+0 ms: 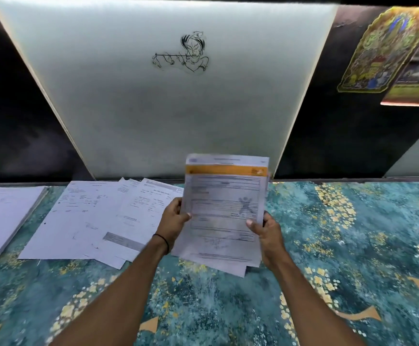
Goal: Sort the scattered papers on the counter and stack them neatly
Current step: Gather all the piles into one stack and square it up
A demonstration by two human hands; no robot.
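Observation:
I hold a bundle of papers (224, 208) upright above the counter, its front sheet a printed form with an orange band on top. My left hand (174, 216) grips the bundle's left edge and my right hand (266, 229) grips its right edge, thumbs on the front. To the left, several loose printed sheets (91, 216) lie fanned and overlapping on the counter. Further left sits a thick squared stack of white paper (1, 221).
The counter (341, 245) has a teal floral patterned top. A frosted white panel (153, 108) with a line drawing rises behind it, between dark walls. Colourful posters (383, 51) hang at the upper right.

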